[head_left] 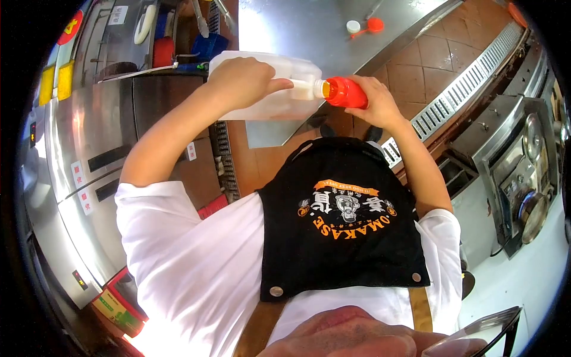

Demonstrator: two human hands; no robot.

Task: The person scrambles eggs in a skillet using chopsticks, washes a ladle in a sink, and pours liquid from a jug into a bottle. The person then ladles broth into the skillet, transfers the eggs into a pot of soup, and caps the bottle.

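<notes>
My left hand [244, 80] is closed around the handle of a translucent white plastic jug [273, 107], which lies tipped nearly on its side in the air. The jug's mouth meets the open mouth of a red squeeze bottle [344, 93]. Some yellow-amber colour shows where the two mouths join. Around the bottle's far end, the fingers of my right hand [377, 104] are wrapped. On the steel table beyond lie a white cap [353, 26] and a red nozzle cap [375, 25], both apart from my hands.
The steel table [297, 27] spans the front. At left stand steel cabinets [98, 143], with tongs [201, 18] and a blue container [209, 46] above. A slotted floor drain [443, 104] crosses the tiled floor [431, 50]. Cooking equipment [505, 149] stands at right.
</notes>
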